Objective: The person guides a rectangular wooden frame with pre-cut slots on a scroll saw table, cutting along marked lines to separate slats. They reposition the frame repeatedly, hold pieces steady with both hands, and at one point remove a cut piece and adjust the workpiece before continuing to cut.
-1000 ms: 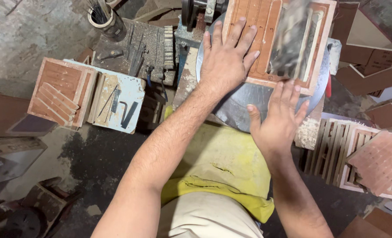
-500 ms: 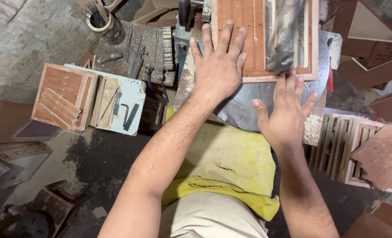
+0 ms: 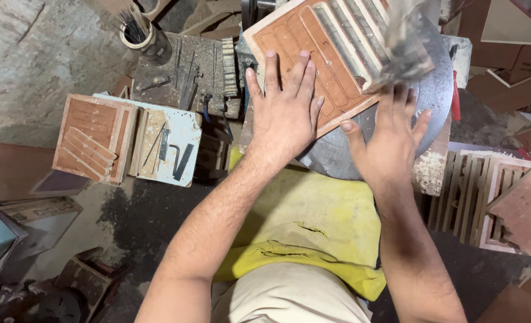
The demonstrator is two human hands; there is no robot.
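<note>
My left hand (image 3: pixel 286 113) lies flat and open, fingers spread, pressing down on a rectangular brown wooden panel (image 3: pixel 313 66) cut with rows of long parallel slots. My right hand (image 3: pixel 389 143) is likewise open, palm down, its fingertips at the panel's near right edge and blurred, so I cannot tell how firmly they bear on it. Neither hand grips anything.

The panel sits on a round grey metal disc (image 3: pixel 432 90) just beyond both hands. Its long axis runs on a diagonal, from under my left fingers up and away to the far right, and the slots follow that same line. A blurred grey shape (image 3: pixel 406 42) covers the panel's far right corner, beyond my right fingertips; I cannot tell what it is.

Well to the left of my left hand rest a smaller slotted wooden block (image 3: pixel 89 140) and, beside it, a pale blue board (image 3: pixel 178 131) carrying small metal tools. Beyond them stands a cup of thin rods (image 3: pixel 138 33). To the right of my right hand lean more slotted wooden pieces (image 3: pixel 486 185). A yellow cloth (image 3: pixel 307 221) spreads beneath my forearms.
</note>
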